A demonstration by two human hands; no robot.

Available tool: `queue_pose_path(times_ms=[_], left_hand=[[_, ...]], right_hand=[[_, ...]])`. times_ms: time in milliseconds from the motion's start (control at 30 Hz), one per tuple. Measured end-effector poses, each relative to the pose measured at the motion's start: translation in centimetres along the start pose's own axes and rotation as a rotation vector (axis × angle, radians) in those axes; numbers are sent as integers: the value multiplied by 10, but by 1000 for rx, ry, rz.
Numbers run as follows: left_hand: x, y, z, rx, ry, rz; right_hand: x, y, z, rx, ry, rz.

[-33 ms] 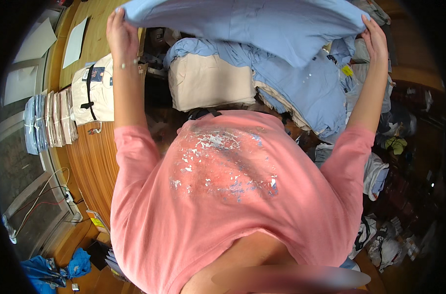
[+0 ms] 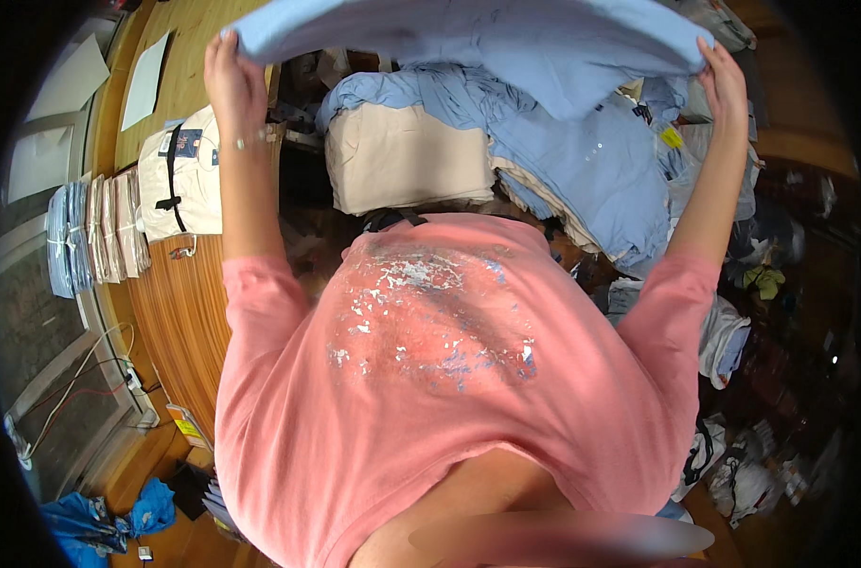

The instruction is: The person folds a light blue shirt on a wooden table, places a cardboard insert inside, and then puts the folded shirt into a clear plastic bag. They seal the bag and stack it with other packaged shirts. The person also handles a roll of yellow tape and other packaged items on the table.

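Tied stacks of folded garments [image 2: 97, 233] and heaped blue clothing [image 2: 591, 175] suggest a garment workroom.

Blue cloth [image 2: 449, 33] held out wide

The left grip [image 2: 238, 92] pinches one end and the right grip [image 2: 726, 85] the other, arms extended from a pink shirt [image 2: 440, 407] with flaking print. Nearer the body, blue garments [image 2: 591, 180] heap beside and partly over a folded cream stack [image 2: 407, 161]. At left, a black-strapped cream bundle [image 2: 195, 189] rests on the wooden surface [image 2: 189, 327], next to tied blue packs [image 2: 68, 241].
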State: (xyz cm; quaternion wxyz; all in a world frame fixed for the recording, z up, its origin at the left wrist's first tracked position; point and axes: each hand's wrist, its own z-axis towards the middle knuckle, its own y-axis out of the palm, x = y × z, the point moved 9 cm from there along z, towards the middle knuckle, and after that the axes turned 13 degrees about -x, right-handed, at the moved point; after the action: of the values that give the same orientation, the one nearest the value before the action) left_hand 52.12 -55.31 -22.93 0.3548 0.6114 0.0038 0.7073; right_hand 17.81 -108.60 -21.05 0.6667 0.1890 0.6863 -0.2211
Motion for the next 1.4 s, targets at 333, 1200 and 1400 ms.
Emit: queue_pose_path(times_ms=[333,1200,1400], left_hand=[[-186,-201,-338,475,-629,661],[-382,-3,-183,-679,-489,1323],[-388,-7,-182,-613,-542,1385]], right_hand=[[336,92,-199,-57,579,-147],[415,330,-79,-549,214,-627],[422,330,-72,-517,239,-566]])
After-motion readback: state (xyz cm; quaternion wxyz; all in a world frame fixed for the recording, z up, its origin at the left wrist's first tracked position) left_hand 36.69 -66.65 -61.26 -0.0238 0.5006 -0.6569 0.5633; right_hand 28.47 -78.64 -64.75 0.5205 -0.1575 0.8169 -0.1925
